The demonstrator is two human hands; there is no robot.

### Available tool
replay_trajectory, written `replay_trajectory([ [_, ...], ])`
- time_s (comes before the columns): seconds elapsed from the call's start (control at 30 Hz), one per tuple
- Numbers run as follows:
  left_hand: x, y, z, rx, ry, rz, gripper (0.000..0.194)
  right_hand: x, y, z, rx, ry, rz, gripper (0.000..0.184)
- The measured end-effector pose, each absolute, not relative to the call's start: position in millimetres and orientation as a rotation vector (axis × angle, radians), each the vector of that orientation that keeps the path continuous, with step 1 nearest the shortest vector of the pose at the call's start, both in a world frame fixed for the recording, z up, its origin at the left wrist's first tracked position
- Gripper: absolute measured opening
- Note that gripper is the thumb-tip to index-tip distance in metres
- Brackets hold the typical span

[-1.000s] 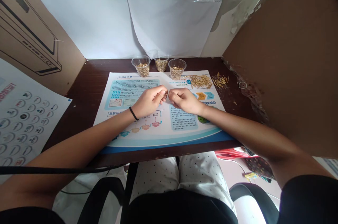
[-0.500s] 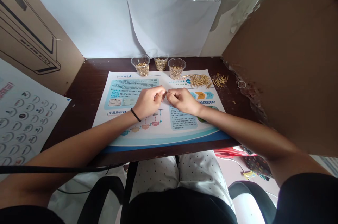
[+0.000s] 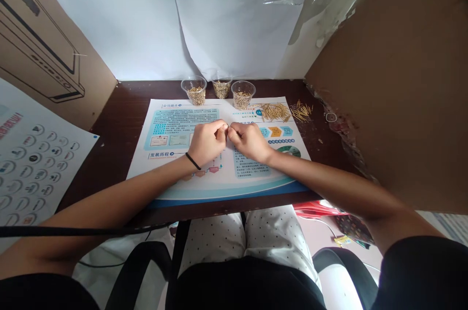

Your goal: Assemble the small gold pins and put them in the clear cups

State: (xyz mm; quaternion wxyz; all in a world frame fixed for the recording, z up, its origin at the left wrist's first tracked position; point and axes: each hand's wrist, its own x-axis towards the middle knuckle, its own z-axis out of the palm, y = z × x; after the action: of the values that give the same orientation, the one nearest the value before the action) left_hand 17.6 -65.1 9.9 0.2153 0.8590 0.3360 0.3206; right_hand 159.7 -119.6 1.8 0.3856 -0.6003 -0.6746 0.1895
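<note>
My left hand [image 3: 206,143] and my right hand [image 3: 248,142] meet at the fingertips above the middle of a printed blue-and-white sheet [image 3: 175,134]. Both hands pinch something tiny, apparently a thin brass pin [image 3: 227,128], mostly hidden by my fingers. Beyond them, along the sheet's far edge, stand several clear plastic cups: one [image 3: 193,90], another [image 3: 221,87] and a third [image 3: 243,94], each partly filled with brass pins. A loose pile of brass pins [image 3: 272,112] lies to the right of the cups, with a smaller scatter [image 3: 302,111] farther right.
The sheet lies on a dark wooden table [image 3: 120,105], walled by cardboard panels [image 3: 398,81] and white paper. A printed sheet of round icons [image 3: 36,168] lies at the left. A small ring [image 3: 331,117] sits at the right, and a black cable [image 3: 73,231] crosses below my left arm.
My hands have come slightly closer together, and their fingertips now meet. The whole view has shifted a little. The cups and pin piles stay in the same places on the table.
</note>
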Motion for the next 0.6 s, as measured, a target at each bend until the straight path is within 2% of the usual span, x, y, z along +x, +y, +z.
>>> replay_trajectory([
  [0.43,13.8,-56.5,17.5,2.08,0.88,0.662,0.033,167.7,-119.6,10.4,-1.464,-1.683,0.728,0.032],
  [0.6,11.7,-55.2,27.1,1.843,0.744,0.554,0.026,171.8,-116.9,4.6,-1.259,-1.545,1.02,0.033],
])
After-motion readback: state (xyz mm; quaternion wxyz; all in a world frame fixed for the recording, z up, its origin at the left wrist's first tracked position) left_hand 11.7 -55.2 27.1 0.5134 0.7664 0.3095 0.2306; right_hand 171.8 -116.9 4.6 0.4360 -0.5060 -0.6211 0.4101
